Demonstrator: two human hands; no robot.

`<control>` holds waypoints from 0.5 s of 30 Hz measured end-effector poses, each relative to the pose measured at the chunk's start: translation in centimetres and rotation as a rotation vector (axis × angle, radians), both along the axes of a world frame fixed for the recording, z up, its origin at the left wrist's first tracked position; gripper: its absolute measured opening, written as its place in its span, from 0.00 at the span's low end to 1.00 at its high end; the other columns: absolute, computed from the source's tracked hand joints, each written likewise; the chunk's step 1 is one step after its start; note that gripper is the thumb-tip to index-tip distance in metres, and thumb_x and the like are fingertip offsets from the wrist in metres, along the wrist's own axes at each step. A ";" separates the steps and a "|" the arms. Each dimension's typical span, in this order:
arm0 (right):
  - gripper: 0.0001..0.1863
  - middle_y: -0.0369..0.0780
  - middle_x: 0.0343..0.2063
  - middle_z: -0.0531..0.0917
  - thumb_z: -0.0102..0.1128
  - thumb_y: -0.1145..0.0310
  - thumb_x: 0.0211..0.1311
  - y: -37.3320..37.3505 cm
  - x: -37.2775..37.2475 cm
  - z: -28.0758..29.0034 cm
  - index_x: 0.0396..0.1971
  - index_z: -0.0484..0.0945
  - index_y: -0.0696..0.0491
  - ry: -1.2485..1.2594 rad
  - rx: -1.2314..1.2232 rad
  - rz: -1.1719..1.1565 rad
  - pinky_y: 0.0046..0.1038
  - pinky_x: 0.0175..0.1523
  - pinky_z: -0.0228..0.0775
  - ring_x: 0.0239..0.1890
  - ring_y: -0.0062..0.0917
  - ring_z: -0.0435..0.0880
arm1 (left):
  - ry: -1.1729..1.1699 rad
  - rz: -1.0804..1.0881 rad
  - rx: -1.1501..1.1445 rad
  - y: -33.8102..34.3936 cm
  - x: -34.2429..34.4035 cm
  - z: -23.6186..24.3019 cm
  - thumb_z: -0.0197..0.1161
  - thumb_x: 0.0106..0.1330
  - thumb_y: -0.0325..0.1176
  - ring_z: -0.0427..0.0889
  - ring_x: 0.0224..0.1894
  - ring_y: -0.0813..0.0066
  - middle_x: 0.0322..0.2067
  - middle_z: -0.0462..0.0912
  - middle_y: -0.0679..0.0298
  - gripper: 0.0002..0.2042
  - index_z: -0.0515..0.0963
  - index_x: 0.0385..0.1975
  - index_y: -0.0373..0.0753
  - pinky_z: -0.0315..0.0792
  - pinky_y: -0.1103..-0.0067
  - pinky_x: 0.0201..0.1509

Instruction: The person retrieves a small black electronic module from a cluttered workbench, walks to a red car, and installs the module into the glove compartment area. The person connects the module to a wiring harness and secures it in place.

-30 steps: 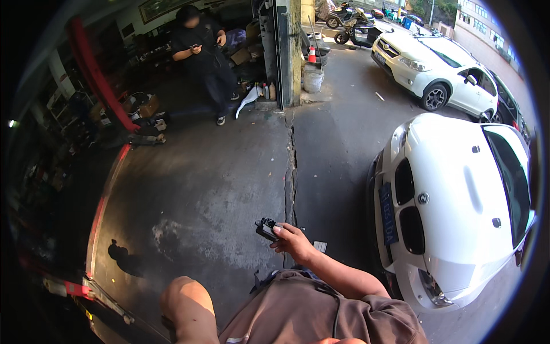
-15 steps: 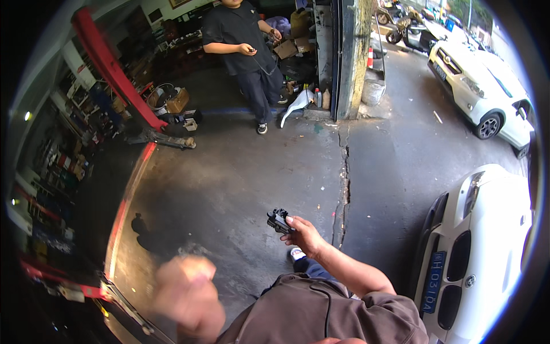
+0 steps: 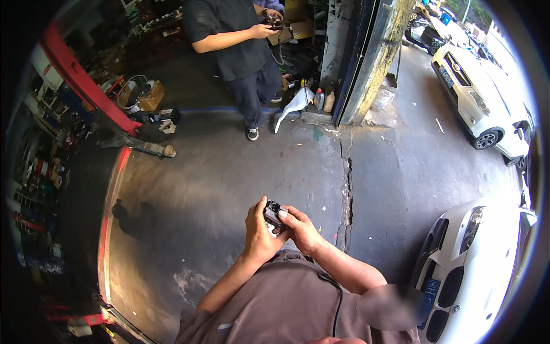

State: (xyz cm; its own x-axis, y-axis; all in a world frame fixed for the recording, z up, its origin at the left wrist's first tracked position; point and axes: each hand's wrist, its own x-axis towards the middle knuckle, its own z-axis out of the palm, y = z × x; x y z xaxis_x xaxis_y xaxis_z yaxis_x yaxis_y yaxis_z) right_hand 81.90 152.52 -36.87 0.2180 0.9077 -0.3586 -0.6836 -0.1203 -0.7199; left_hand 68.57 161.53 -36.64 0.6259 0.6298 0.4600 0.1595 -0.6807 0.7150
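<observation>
The person's left hand [image 3: 260,234] and right hand [image 3: 303,230] both gripped a small black-and-grey device [image 3: 273,212] in front of the shirt [image 3: 275,298], above the floor [image 3: 240,166]; the right thumb pressed on its near side. The fingers beneath were hard to make out. Ahead stood a person in dark clothes [image 3: 238,57], and a white car [image 3: 487,275] was at the right.

Small boxy part [image 3: 272,213], exact type unclear: black upper end, grey body. Just below frame centre, held in midair, black end toward top of frame, lower end partly covered.
</observation>
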 end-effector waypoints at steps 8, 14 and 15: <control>0.41 0.48 0.65 0.80 0.62 0.45 0.82 14.5 10.6 2.4 0.79 0.63 0.59 -0.096 0.106 -0.125 0.37 0.66 0.78 0.63 0.34 0.83 | -0.041 -0.152 -0.163 19.9 12.9 2.3 0.89 0.49 0.31 0.80 0.61 0.48 0.61 0.77 0.50 0.49 0.67 0.73 0.37 0.75 0.59 0.67; 0.32 0.40 0.54 0.89 0.59 0.47 0.84 23.3 21.8 -2.5 0.73 0.72 0.55 -0.075 -0.082 -0.179 0.33 0.59 0.82 0.53 0.27 0.90 | -0.099 -0.106 -0.207 31.1 23.0 -0.6 0.88 0.50 0.27 0.82 0.62 0.59 0.63 0.78 0.51 0.49 0.66 0.73 0.36 0.79 0.65 0.66; 0.31 0.40 0.54 0.89 0.60 0.48 0.84 24.8 24.4 -3.5 0.72 0.73 0.55 -0.088 -0.097 -0.148 0.33 0.59 0.82 0.52 0.27 0.90 | -0.114 -0.085 -0.262 32.6 24.9 -1.3 0.88 0.50 0.26 0.82 0.62 0.60 0.63 0.77 0.51 0.48 0.66 0.73 0.36 0.79 0.65 0.66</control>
